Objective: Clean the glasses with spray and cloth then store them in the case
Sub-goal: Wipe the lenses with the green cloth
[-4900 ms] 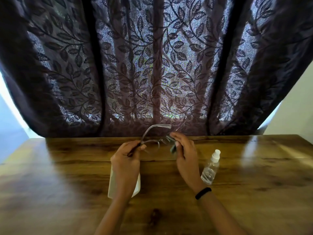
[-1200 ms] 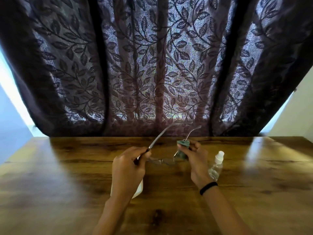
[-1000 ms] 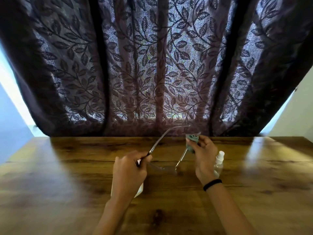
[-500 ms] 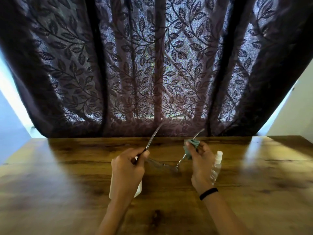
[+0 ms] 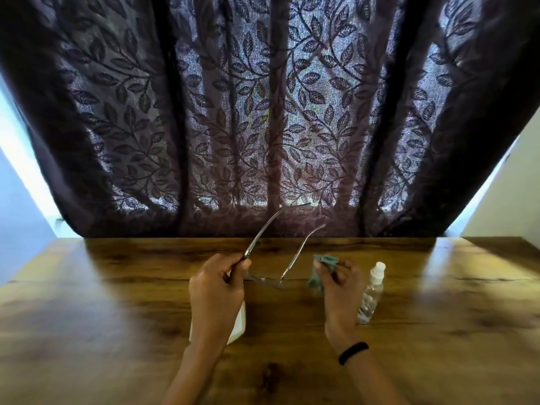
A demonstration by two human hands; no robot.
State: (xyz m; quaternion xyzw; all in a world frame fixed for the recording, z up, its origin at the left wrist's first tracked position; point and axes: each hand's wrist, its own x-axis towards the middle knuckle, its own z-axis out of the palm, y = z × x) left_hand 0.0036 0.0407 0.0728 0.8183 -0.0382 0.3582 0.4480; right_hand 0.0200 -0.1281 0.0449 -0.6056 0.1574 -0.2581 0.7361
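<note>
My left hand [image 5: 216, 290] pinches the left temple of thin metal-framed glasses [image 5: 271, 258], holding them above the table with both arms open and pointing away from me. To the right of the frame, my right hand [image 5: 339, 285] holds a small teal cloth [image 5: 320, 271], which hangs apart from the glasses. A clear spray bottle [image 5: 371, 293] with a white cap stands on the table just right of that hand. The white case [image 5: 238, 323] lies under my left wrist, mostly hidden.
The wooden table [image 5: 117, 302] stretches wide to both sides. A dark leaf-patterned curtain [image 5: 263, 112] hangs right behind its far edge. A black band [image 5: 353, 353] is on my right wrist.
My right hand with the cloth has slid off the right temple and drawn away to the right. The glasses stay in my left hand, arms still up.
</note>
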